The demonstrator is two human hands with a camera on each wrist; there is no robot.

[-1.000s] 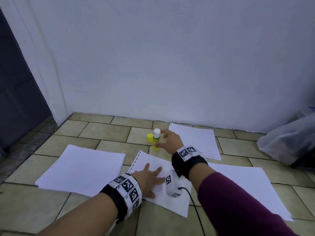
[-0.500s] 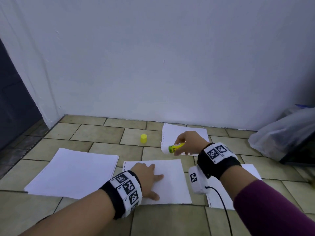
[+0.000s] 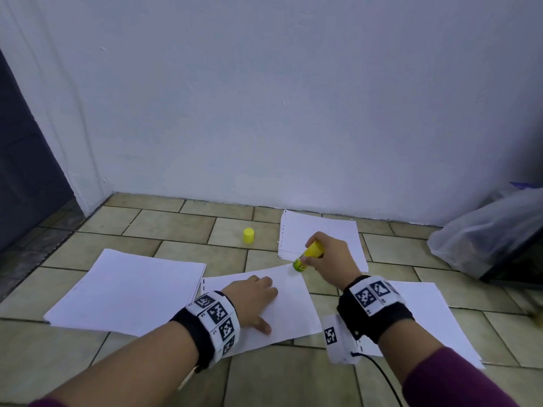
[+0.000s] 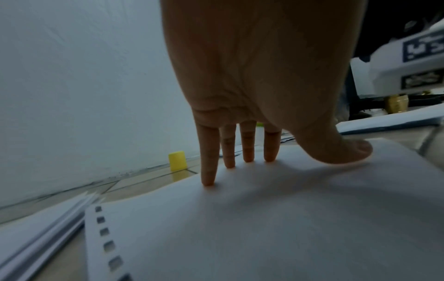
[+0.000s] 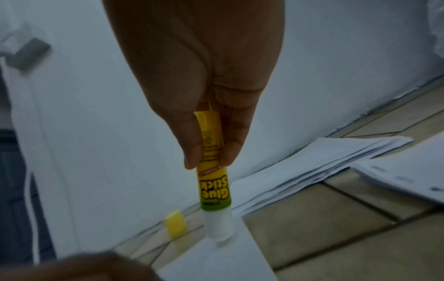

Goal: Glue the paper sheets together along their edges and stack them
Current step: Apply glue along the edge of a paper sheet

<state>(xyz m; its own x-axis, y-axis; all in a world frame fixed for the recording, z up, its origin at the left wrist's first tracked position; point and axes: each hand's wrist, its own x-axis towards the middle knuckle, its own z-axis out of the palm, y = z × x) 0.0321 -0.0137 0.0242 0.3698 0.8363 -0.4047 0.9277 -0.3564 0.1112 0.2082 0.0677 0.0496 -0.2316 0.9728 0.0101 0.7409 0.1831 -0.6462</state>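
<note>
A white paper sheet with punched holes along its left edge lies on the tiled floor. My left hand presses flat on it, fingers straight. My right hand pinches a yellow glue stick between thumb and fingers. In the right wrist view the glue stick points down, its white tip on the sheet's far right corner. The yellow cap stands alone on the floor beyond the sheet.
A paper stack lies at the left, another stack by the wall, more sheets at the right under my right wrist. A translucent plastic bag sits far right. A dark door stands at the left.
My right hand lifted the glue stick from beside its cap, tipped it over and brought its tip down to the sheet's far right corner. My left hand stayed flat on the sheet.
</note>
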